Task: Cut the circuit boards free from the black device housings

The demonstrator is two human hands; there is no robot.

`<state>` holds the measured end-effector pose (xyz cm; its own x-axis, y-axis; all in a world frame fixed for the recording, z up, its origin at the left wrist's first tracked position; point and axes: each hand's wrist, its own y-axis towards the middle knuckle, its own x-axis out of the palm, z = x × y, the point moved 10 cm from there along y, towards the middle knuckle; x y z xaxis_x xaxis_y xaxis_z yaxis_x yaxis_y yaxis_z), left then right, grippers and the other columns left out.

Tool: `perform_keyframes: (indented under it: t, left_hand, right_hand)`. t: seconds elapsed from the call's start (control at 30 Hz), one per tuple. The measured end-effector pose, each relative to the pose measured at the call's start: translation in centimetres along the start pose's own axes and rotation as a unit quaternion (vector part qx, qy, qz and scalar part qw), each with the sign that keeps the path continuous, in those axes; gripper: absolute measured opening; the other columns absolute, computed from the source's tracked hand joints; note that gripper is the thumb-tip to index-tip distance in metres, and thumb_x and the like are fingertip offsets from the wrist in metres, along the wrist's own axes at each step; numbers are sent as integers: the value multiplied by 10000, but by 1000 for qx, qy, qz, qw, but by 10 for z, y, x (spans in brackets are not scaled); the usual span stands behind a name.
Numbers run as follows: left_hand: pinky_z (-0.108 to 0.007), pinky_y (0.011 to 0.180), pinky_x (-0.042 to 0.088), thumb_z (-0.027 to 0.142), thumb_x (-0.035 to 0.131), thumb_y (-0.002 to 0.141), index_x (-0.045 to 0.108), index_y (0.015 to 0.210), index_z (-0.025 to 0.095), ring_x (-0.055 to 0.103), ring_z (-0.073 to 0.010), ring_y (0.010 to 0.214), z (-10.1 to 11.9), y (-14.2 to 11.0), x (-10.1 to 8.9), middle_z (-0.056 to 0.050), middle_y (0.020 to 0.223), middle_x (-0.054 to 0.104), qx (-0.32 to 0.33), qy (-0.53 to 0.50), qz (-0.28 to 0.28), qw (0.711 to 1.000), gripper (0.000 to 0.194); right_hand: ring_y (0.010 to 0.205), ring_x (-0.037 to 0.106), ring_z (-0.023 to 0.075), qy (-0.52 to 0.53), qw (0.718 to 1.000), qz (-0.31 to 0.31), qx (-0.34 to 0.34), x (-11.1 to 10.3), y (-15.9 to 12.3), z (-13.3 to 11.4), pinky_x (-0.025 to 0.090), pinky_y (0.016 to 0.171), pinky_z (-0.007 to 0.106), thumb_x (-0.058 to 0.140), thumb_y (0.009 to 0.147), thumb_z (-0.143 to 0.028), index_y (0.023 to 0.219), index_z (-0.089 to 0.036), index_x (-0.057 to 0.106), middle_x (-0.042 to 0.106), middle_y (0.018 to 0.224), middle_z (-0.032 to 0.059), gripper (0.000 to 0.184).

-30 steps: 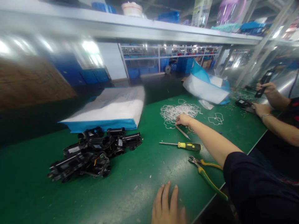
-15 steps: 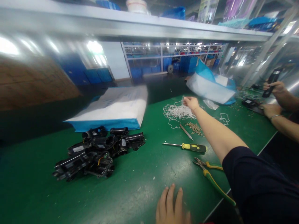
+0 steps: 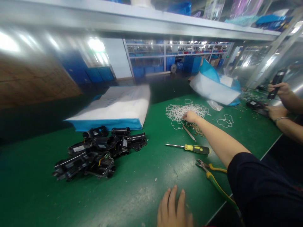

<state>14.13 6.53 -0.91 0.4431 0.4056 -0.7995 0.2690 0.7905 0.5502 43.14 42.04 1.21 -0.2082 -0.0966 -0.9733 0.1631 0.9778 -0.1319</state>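
My right hand (image 3: 190, 116) reaches into a tangled pile of thin white rubber rings (image 3: 176, 112), its fingers drawn together at the pile's front edge. Whatever they may pinch is hidden. Flat on the green table lies my left hand (image 3: 172, 206), fingers spread and holding nothing. Under my right wrist are small brass-coloured screws (image 3: 197, 130), with a grey pen-like tool (image 3: 189, 134) beside them. A yellow-and-black screwdriver (image 3: 196, 148) and diagonal cutters (image 3: 213, 178) with green-yellow handles rest nearer to me.
Black plastic housings (image 3: 99, 151) are heaped at left, before a white-and-blue bag (image 3: 113, 107). Another blue-and-white bag (image 3: 215, 86) stands at the back right. A co-worker's hands (image 3: 280, 97) hold dark parts at far right. A metal shelf (image 3: 142, 22) crosses overhead.
My right hand has moved down and nearer, from the pile's back to its front. One white ring now lies alone behind the pile, where that hand was. My left hand stays put.
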Motion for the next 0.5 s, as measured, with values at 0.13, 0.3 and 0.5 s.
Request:
perform_keyframes:
  t: [0.13,0.3,0.5]
  left_hand:
    - [-407,834,522,371,721,667,624,1158,327,562,-258,1116,-2,0,1,20,1236,638,-12,-8,-4,1000,503]
    - [-402,844,519,353,725,668,619,1182,315,551,-265,1134,-1,-1,1,5,1261,623,-2,-10,-9,1000,527]
    - [-415,866,512,352,714,689,622,1186,295,543,-275,1146,0,0,1,-15,1274,614,10,-18,-19,1000,509]
  right_hand:
    - [1021,593,202,-30,999,-18,-34,7,-7,-4,514,871,401,560,929,-340,1167,-172,585,581,1201,92,292]
    - [1017,594,199,-47,998,-14,-39,-2,-20,16,508,881,403,553,932,-347,1136,-177,602,591,1191,84,270]
    - [1064,604,213,-20,999,35,-11,-17,-25,33,454,949,331,595,884,-426,1150,-161,636,650,1128,92,378]
